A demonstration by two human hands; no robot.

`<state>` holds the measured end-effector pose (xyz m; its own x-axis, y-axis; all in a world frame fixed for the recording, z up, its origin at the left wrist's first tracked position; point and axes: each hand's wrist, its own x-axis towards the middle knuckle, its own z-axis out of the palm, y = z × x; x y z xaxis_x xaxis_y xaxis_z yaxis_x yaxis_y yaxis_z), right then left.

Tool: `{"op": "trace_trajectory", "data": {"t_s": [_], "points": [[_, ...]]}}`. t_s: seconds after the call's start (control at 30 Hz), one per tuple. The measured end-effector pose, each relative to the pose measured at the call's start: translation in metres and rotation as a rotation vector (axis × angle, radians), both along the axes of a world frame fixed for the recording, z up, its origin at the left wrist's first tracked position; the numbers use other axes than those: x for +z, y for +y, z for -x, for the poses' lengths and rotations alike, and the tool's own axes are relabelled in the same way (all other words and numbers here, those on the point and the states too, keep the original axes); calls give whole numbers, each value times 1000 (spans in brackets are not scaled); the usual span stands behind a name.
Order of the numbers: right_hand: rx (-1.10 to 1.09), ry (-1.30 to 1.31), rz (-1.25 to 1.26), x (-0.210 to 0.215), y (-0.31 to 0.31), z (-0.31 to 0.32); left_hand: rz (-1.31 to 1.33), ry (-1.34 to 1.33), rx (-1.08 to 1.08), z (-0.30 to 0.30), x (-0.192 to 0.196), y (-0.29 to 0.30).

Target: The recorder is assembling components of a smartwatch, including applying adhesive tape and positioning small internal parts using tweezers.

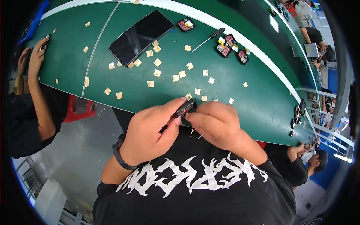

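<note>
Your left hand [152, 129] has the small black rigid-looking case with exposed inner parts [186, 108] pinched between thumb and fingers, holding it in front of your chest at the near edge of the green smooth worktop [129, 83]. Your right hand [221, 122] is curled in, fingertips at the case's right end; whether they grip the case itself or the thin pale strands [192, 132] hanging below, I cannot tell. The case should handle as light and stiff, probably a little slippery on its shell, so hold it by the outer rim (the open inside looks fragile, and the strands would likely bend easily). Beyond your hands lie scattered cream square flat pieces [157, 62], a black rectangular phone [141, 37] and a black-handled screwdriver [217, 33].
</note>
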<state>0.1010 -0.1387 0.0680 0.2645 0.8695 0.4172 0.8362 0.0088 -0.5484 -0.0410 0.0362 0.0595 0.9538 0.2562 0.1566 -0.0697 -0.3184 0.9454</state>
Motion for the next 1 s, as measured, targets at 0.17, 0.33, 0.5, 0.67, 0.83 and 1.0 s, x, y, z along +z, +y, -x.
{"op": "trace_trajectory", "data": {"t_s": [0.17,0.33,0.5,0.67,0.83,1.0], "points": [[6,-36,-7,-1,4,5,-82,-33,-11,0,3,3],[53,-89,123,2,5,8,-113,-2,-18,3,-1,5],[100,-10,218,2,10,9,-23,63,-64,7,-7,8],[-8,459,416,29,13,-12,433,210,122,16,-13,17],[-588,189,339,27,8,-89,395,138,675,35,-32,102],[-603,-99,441,-4,8,-118,332,92,976,46,-46,180]]}}
